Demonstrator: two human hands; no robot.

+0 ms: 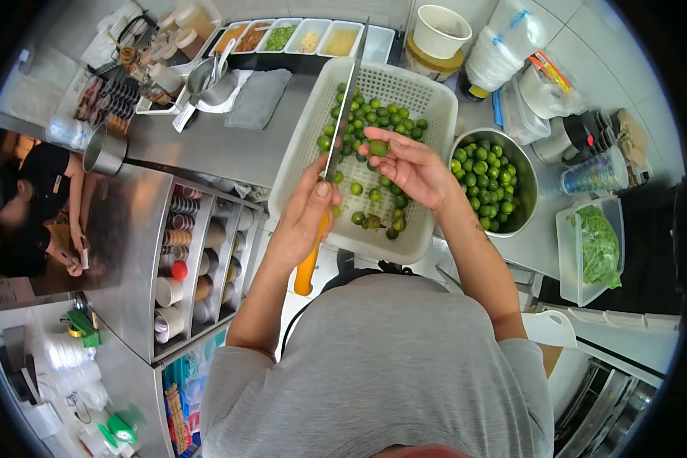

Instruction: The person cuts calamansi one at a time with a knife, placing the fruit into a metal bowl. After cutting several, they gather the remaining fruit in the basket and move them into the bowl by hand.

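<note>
My left hand (301, 217) is wrapped round a long knife (349, 91) at the base of its yellow handle, its blade pointing up and away over the basket. In my right hand (416, 168), a small green lime (378, 148) is held at the fingertips, just right of the blade. Both hands are above a white perforated plastic basket (441, 95), where many small limes (389, 114) lie, several of them near the front darker and brownish. To the right of my right forearm is a round metal bowl (533, 183) filled with whole green limes (485, 175).
Trays of chopped toppings (282, 37) line the back of the counter. A small metal pot (210, 82) and a grey cloth (258, 99) are left of the basket. Right of the bowl is a container of leafy greens (594, 244). A person in black (42, 179) is at far left.
</note>
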